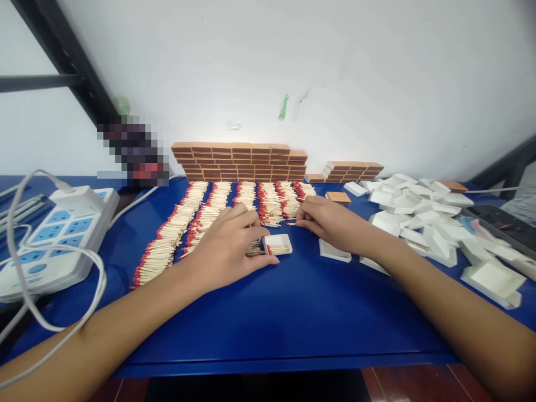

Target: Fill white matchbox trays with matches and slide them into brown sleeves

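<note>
Six rows of red-tipped matches [157, 262], seen in the head view, lie on a blue table [293, 329] before a stack of matchboxes [238, 162]. The left hand [228, 243] grips a small white tray [281, 240] at its left end, thumb near side, fingers far side; a few matches lie inside, near the middle of the table. The right hand [326, 216] has thumb and fingers drawn together at the near ends of the right-hand rows; whether they pinch a match cannot be told. Likely faults: squeezing too hard could bend the thin tray wall; a tilt could spill its contents; a careless sweep of either wrist could disorder the neighbouring rows or push the loose trays [419, 204].
</note>
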`<state>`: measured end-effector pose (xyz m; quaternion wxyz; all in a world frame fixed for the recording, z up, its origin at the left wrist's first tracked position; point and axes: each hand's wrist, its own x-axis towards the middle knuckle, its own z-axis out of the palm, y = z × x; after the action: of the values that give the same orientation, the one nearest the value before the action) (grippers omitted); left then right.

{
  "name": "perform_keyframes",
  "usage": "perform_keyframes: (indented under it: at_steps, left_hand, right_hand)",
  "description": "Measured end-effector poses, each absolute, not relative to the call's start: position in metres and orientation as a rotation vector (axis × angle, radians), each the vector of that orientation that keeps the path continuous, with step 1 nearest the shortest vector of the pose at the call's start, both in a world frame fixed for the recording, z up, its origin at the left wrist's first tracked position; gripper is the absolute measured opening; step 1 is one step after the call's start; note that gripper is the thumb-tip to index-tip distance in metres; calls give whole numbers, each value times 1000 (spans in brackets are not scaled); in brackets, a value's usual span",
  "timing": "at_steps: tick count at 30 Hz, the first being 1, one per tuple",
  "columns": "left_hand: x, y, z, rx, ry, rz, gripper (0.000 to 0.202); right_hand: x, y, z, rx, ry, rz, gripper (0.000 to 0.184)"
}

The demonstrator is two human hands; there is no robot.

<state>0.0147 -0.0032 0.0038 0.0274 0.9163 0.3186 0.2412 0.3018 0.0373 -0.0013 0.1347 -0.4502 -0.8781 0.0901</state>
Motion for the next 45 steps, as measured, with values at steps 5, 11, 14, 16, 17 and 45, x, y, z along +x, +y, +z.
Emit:
perform_keyframes:
  at_steps: [5,11,14,16,17,45]
  left_hand:
    - [15,-3,4,2836,990,757,35]
    - [15,-2,3,2838,1000,760,35]
    - [15,-2,3,2842,995,757,35]
    - [15,-2,3,2843,995,756,34]
    - [15,-2,3,2843,993,757,34]
    - [15,-2,2,2815,890,745,33]
  right_hand:
    - [299,30,6,-1277,-2504,257,18]
    - [276,3,13,-1136,-2490,386,15]
    - [264,-5,9,-1107,-2512,390,12]
    - [260,-7,7,-1099,-2522,393,12]
    - [259,-7,6,-1096,-2524,403,11]
    - [260,25,-5,-1235,-2403,285,11]
